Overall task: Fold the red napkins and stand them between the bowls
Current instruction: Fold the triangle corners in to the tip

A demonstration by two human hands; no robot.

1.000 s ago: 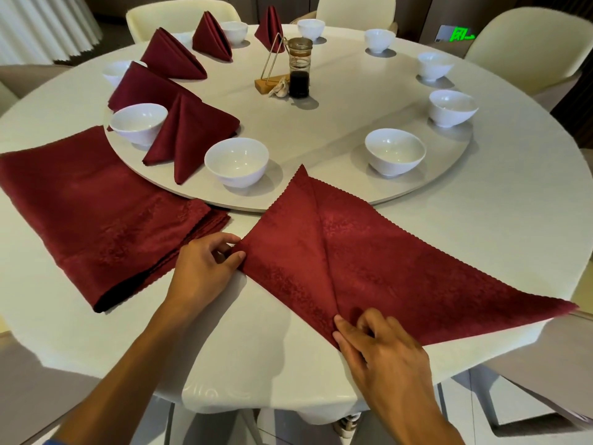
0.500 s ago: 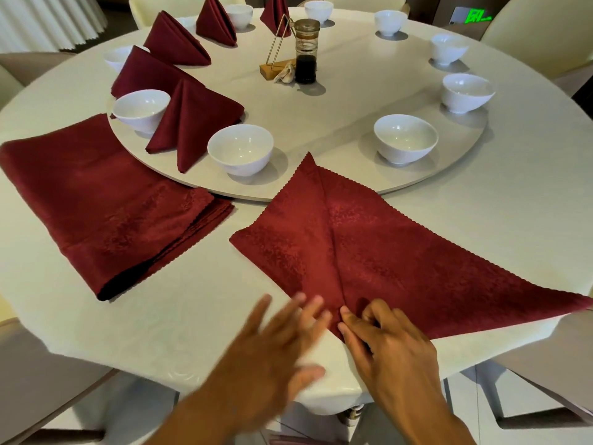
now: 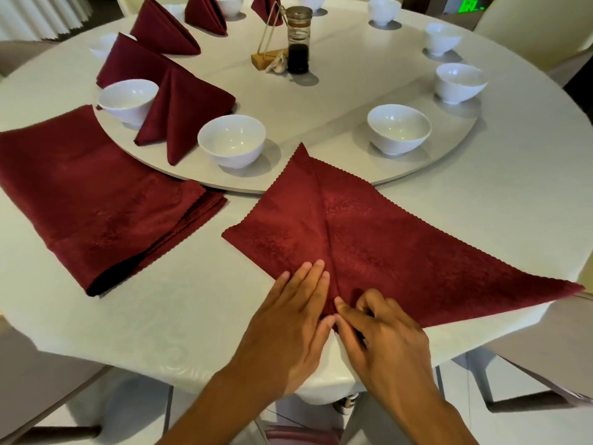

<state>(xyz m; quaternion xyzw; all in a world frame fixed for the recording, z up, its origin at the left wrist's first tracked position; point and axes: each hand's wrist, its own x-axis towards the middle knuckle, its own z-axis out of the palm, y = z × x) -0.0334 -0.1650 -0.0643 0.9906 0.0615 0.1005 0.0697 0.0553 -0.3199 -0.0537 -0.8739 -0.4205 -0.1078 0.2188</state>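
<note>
Both hands meet at the napkin point(image 3: 369, 245) tip: left hand point(image 3: 288, 319) flat, right hand point(image 3: 382, 335) pinching. Soft, limp cloth; best held by corners.

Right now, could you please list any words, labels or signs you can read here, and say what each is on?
Green lit sign, top right behind the table: cut off by the frame edge and blurred, unreadable.
Glass jar at the table's centre: no label visible.
Napkins, bowls, tablecloth: no text.
</note>
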